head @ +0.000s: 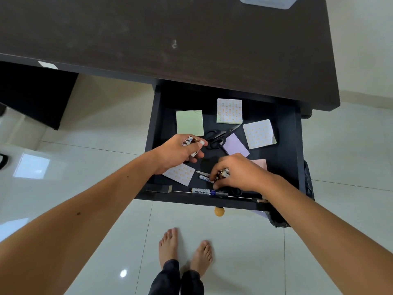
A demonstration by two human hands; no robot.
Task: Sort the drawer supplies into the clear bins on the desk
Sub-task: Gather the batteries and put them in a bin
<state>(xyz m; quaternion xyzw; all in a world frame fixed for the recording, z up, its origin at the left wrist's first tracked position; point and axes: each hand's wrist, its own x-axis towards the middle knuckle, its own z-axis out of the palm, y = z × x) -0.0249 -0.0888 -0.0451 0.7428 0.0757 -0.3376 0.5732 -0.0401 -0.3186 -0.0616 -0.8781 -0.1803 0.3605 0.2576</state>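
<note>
The dark drawer (pixel 295 145) is pulled out under the desk. My left hand (pixel 178 151) holds several white batteries (pixel 189 141) in a bunch over the drawer's left half. My right hand (pixel 238 172) grips a couple of batteries (pixel 224 173), and its fingertips touch another white battery (pixel 205 178) lying on the drawer floor. A marker labelled Heybright (pixel 209 192) lies along the front wall. Black scissors (pixel 220 136) lie in the middle. Sticky-note pads lie around: green (pixel 189 122), purple (pixel 235 144), pink (pixel 260 163) and patterned ones (pixel 229 110), (pixel 259 134), (pixel 179 173).
A clear bin (pixel 268 2) stands at the far edge of the dark desk top (pixel 170 35). The drawer's round wooden knob (pixel 219 211) points at me. A black bag (pixel 308 188) hangs by the drawer's right side. My bare feet (pixel 185 248) stand on the glossy tiled floor.
</note>
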